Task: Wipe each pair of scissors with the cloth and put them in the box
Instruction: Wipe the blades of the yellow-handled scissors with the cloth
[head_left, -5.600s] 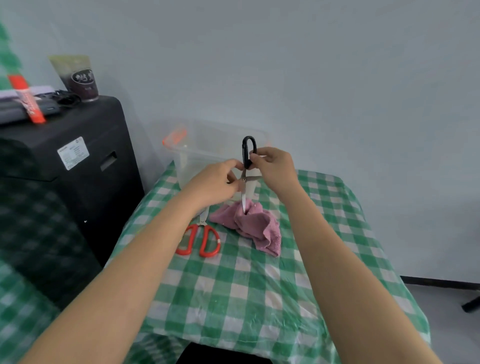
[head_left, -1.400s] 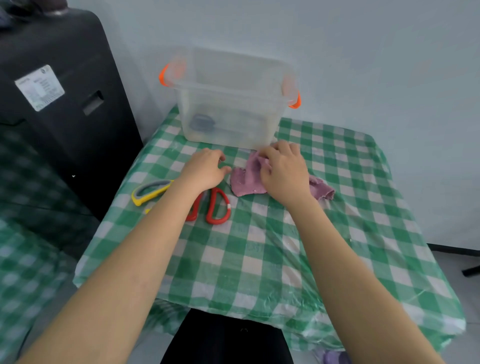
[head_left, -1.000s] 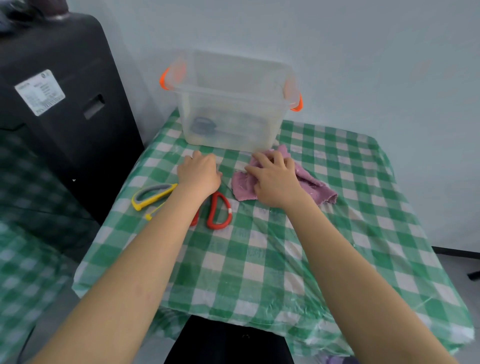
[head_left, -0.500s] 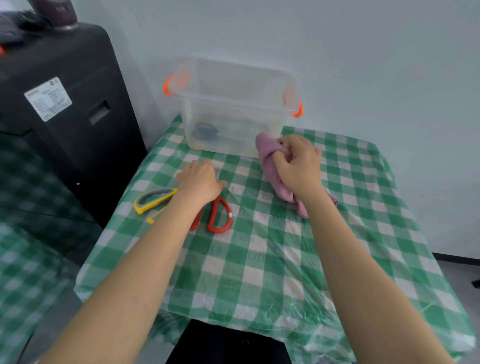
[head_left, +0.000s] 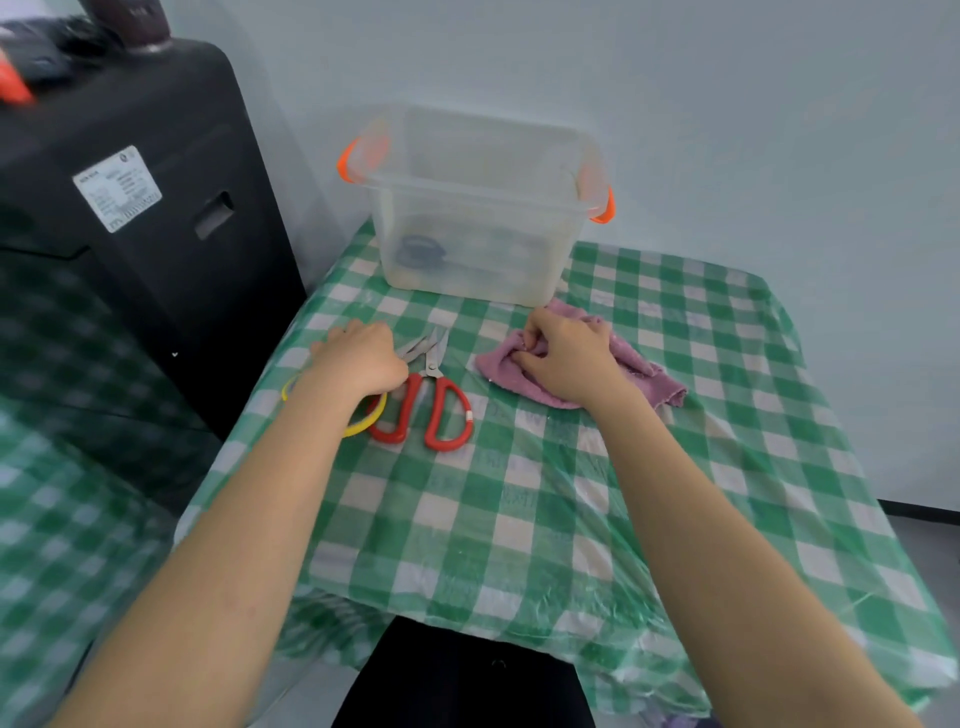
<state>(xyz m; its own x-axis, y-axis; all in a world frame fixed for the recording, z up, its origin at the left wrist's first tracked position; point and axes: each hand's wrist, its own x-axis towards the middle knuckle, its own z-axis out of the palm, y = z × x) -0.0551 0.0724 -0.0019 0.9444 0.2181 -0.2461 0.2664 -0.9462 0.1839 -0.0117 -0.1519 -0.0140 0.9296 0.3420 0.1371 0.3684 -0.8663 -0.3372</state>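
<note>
Checked table (head_left: 519, 519): cloth (head_left: 639, 374) under right hand (head_left: 566, 358).

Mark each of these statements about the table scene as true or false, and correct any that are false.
1. The right hand grips the pink cloth on the table. True.
2. The red-handled scissors lie inside the clear box. False: they lie on the checked tablecloth, in front of the box.
3. A dark-handled pair of scissors is in the box. True.
4. The box has blue handles. False: its handles are orange.
5. The left hand is raised high above the table. False: it is down at the yellow-handled scissors, beside the red pair.
</note>
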